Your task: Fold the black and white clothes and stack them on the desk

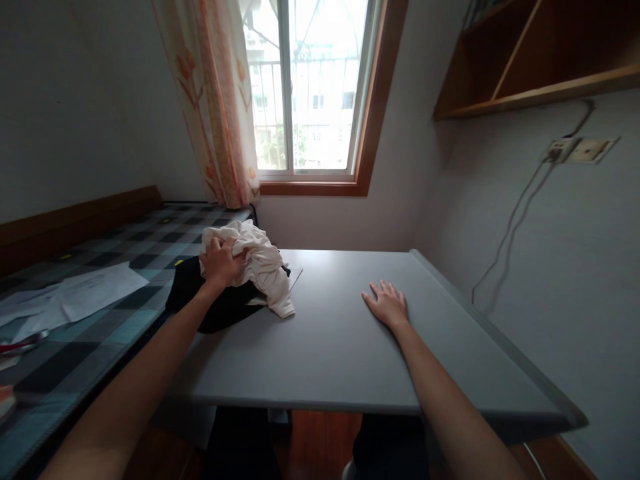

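Note:
My left hand (223,260) is closed on a crumpled white garment (265,257), with its fingers pressed into the folds. One end of the garment, which looks like a sleeve, hangs down onto the grey table (320,360). Under it lies a black cloth (225,313) at the table's left side, partly hidden by my hand and the garment. A corner of something flat and white, perhaps paper, shows beneath the pile. My right hand (387,305) lies flat on the tabletop to the right, fingers spread, holding nothing.
Left of the table is a bed (120,247) with a checked cover and loose papers (85,293). A curtain (220,107) hangs by the window (320,87) ahead. A wooden shelf (540,87) and a power outlet (593,151) with a dangling cord are on the right wall.

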Motion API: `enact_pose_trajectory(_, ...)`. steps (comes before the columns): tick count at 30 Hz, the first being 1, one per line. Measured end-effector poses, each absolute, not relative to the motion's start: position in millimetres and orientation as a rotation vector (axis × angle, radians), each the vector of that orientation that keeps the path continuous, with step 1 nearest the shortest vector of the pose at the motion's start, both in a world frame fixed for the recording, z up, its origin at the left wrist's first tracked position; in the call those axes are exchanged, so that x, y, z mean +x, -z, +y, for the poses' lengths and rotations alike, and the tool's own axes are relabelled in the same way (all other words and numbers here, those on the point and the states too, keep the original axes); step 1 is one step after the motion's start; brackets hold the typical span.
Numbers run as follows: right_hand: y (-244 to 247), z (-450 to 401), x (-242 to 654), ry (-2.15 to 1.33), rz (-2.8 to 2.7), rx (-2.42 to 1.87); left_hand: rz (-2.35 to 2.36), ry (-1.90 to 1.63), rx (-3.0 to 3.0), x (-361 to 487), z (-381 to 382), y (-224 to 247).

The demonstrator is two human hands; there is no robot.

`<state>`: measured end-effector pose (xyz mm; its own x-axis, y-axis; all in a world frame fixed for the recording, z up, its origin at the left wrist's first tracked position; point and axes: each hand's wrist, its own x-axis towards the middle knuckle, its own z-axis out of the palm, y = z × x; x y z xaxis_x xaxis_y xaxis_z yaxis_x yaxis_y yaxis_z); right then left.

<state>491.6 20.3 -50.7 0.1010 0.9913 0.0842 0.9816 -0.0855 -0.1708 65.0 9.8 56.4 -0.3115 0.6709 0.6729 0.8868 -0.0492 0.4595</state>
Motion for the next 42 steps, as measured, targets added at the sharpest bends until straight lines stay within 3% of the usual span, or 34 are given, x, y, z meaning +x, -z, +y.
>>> enact_pose_trajectory(4,53,18,493,-0.045,-1.946,-2.069,-1.801,1.657,-1.64,95,15,-74)
enact_pose_trajectory(8,51,18,493,-0.16,-1.784,-1.718,-1.419,1.864,-2.17,145,15,-91)
enact_pose_trajectory(12,47,16,496,-0.417,-1.529,-1.491,-1.231,1.276,-3.037,192,-1,-91)
enact_pose_trajectory(15,46,15,500,-0.485,-1.382,-1.468,-1.248,0.921,-3.311,207,-9,-72)
enact_pose_trajectory(25,50,13,501,-0.333,-1.577,-1.573,-1.261,0.851,-3.034,203,-15,29)
enact_pose_trajectory(29,51,18,504,-0.309,-1.466,-1.517,-1.3,0.907,-2.893,204,-17,38)
enact_pose_trajectory(37,58,36,558,-0.057,-0.574,-1.502,-1.464,1.381,-2.47,173,-7,37)
enact_pose_trajectory(42,64,37,563,-0.129,-0.77,-1.623,-1.506,1.409,-2.455,169,-9,34)
